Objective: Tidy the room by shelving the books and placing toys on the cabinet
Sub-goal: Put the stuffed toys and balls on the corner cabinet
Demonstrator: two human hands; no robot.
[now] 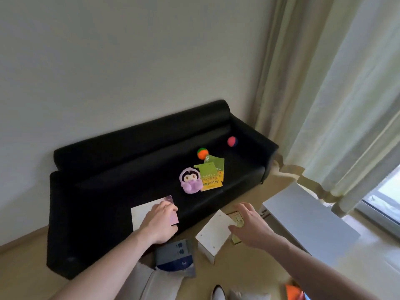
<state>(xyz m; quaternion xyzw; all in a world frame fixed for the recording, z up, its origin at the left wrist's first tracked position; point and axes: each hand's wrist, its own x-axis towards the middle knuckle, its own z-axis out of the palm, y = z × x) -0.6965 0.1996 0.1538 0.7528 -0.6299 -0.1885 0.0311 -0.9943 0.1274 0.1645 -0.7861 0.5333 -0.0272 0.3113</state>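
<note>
My left hand grips a white and pink book at the front edge of the black sofa. My right hand hovers with spread fingers above a small white box and a yellow-green book on the floor. A purple plush toy sits on the sofa seat beside a pile of green and yellow books. Behind them lie an orange and green spiky ball and a pink and dark ball. A blue-grey book lies on the floor by my legs.
A low white cabinet stands to the right under pale curtains and a window. My legs and a shoe show at the bottom. An orange object lies on the floor at lower right.
</note>
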